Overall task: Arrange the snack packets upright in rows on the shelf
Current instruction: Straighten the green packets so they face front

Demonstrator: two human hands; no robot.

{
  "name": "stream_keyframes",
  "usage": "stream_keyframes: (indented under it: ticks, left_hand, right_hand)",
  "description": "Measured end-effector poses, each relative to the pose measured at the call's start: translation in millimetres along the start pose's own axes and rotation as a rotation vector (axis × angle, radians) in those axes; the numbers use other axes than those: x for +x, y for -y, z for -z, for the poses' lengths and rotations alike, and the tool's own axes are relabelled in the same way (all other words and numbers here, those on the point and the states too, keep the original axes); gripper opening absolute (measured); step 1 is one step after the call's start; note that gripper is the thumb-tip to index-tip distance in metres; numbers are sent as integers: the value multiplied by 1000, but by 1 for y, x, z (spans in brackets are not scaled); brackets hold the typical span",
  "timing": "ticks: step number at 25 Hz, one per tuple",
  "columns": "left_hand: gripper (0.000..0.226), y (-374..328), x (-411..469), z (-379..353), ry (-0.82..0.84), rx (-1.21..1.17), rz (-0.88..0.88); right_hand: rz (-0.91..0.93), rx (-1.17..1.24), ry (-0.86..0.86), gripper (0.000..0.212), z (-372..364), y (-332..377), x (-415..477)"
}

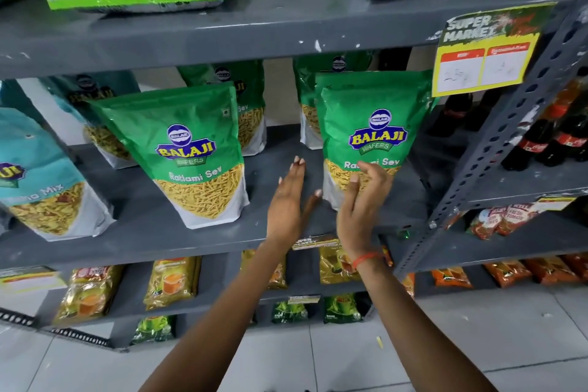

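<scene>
My right hand (362, 200) and left hand (288, 200) hover open, empty, flanking the upright green plastic sev pouch (366, 137) on the grey metal shelf (191, 239); probably light, crinkly, slippery, so I'd pinch its sides.

Sev packet (366, 140) just past the hands: green top, white base, yellow strands, blue-yellow logo. Shelf (159, 229) grey. Price tag (483, 60) above right: yellow, red, white.
</scene>
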State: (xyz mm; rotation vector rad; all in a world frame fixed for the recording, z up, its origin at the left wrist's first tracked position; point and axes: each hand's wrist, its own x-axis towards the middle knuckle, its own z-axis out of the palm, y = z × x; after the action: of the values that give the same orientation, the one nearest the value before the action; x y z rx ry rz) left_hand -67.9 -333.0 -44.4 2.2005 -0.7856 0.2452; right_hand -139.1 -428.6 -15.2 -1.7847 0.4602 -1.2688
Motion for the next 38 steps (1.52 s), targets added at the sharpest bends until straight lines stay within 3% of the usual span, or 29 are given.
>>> stream_keyframes:
  ticks: [4, 7, 9, 12, 16, 19, 25, 38]
  left_hand:
    - [55, 15, -6, 61, -319, 188, -87]
    - [59, 53, -24, 112, -528, 197, -48]
    - [73, 89, -34, 140, -563, 12, 59]
    - [92, 149, -43, 159, -339, -453, 326]
    - [50, 175, -45, 159, 56, -576, 487]
    - [40, 165, -42, 150, 94, -590, 517]
    - [46, 151, -34, 121, 170, -556, 549]
    - [45, 154, -37, 115, 103, -609, 564]
  right_hand:
    - [89, 95, 71, 24, -57, 39, -15]
    - [-45, 156, 267, 42, -102, 45, -41]
    - [-195, 185, 455, 64, -128, 38, -61]
    - [-476, 234, 693, 75, -146, 25, -80]
    - [-540, 120, 822, 68, -150, 14, -84]
    - [-547, 117, 793, 64, -141, 9, -78]
    - [-539, 89, 723, 66, -115, -13, -67]
    - [-546, 136, 795, 59, -115, -12, -64]
